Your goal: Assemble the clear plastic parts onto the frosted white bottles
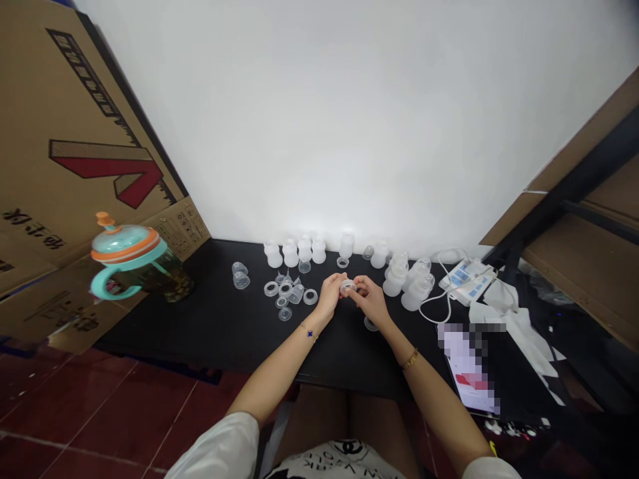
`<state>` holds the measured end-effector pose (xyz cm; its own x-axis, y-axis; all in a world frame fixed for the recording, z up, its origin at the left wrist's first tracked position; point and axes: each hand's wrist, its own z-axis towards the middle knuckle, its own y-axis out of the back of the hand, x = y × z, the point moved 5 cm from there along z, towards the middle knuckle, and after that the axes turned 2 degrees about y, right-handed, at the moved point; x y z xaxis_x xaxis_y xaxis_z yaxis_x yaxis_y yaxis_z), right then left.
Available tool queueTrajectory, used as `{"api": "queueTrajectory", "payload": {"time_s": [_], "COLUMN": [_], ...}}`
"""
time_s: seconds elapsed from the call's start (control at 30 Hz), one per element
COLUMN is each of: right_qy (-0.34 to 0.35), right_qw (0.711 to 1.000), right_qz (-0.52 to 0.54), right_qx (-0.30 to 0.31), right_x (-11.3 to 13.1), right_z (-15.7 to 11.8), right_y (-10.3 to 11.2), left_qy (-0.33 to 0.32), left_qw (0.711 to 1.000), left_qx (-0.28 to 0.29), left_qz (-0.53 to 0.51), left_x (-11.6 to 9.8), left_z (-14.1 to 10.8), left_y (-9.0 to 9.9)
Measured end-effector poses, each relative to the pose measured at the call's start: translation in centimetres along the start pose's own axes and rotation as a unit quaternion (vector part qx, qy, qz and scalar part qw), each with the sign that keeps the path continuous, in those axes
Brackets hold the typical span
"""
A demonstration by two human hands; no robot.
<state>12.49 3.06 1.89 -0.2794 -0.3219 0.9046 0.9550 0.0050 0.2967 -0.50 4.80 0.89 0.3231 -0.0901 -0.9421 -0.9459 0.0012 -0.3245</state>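
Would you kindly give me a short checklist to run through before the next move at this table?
1. Ring steadied by the left hand and right hand: ok, both hold it.
2. Part seated inside the ring: cannot tell, too small to see.
3. Loose rings nearby: ok, several lie on the black table left of the hands.
4. White bottles along the wall upright: ok.
5. White cord well away from the right-hand bottle group: not ok, it loops close beside it.
6. Jug lidded: ok.
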Motion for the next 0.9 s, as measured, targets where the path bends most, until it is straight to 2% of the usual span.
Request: {"api": "queueTrajectory", "payload": {"time_s": [0.9], "right_qy": [0.015], "right_qw": [1.0], "right_qz": [-0.019], "right_qx": [-0.006], "right_x": [0.31], "right_z": [-0.06], "right_y": [0.09], "left_qy": [-0.003], "left_qw": [1.0], "left_qx": [0.0], "left_qz": [-0.004], "left_x": [-0.33], "left_z": [-0.21], "left_y": [-0.13]}}
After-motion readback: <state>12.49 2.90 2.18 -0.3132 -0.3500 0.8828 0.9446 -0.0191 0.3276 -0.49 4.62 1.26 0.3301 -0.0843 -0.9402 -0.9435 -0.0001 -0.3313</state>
